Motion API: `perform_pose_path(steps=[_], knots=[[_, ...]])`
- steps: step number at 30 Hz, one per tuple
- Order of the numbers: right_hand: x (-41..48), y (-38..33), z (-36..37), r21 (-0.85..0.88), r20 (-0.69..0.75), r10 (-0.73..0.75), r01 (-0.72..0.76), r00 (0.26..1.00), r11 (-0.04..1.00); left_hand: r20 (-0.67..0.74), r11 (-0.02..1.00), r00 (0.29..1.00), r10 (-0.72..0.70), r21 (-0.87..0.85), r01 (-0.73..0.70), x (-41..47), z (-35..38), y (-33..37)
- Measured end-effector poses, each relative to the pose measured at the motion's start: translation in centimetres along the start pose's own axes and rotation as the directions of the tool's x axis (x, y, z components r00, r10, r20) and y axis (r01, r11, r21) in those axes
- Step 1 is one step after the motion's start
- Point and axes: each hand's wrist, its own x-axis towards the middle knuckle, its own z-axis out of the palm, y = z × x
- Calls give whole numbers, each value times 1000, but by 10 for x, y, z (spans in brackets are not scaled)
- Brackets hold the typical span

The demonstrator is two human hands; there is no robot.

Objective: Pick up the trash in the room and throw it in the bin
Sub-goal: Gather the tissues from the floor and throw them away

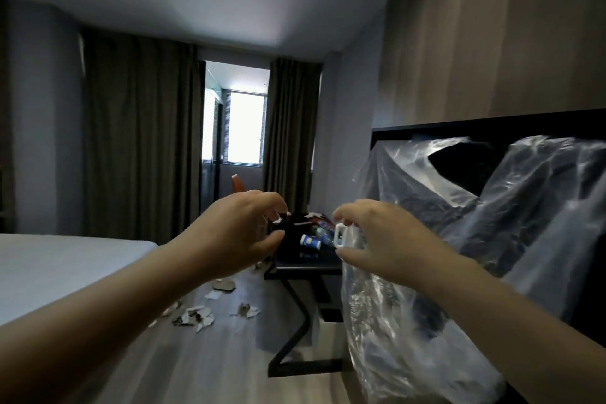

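Nearest on the right hangs a clear plastic bag [393,321], its white handle pinched by the right hand [377,239]. Just beside it the left hand [239,229] hovers, fingers curved and thumb apart, gripping nothing that I can see. Beyond, torn paper scraps [196,315] litter the floor beside the bed [65,266]. Farther off, bottles [314,239] lie on the dark desk [305,267]. Held by one handle, the bag's mouth may sag shut, so dropped trash could miss it, and the thin film might tear.
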Motion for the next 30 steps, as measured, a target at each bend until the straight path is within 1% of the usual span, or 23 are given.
perform_pose_path(steps=[6,10,16,24,30], knots=[[98,24,67,73,2,-113,112,994,991,17,991,994,-104,84,102,42,37,-79],[167,38,103,90,-6,-176,176,984,980,29,976,985,-170,140,164,75,58,-128],[257,36,169,98,63,-245,238,967,966,55,954,964,-260,168,248,105,94,-212],[385,12,269,110,115,-235,223,965,969,68,946,953,-294,165,280,138,143,-367],[482,-11,335,136,191,-174,150,966,979,128,943,938,-323,127,308,166,171,-486]])
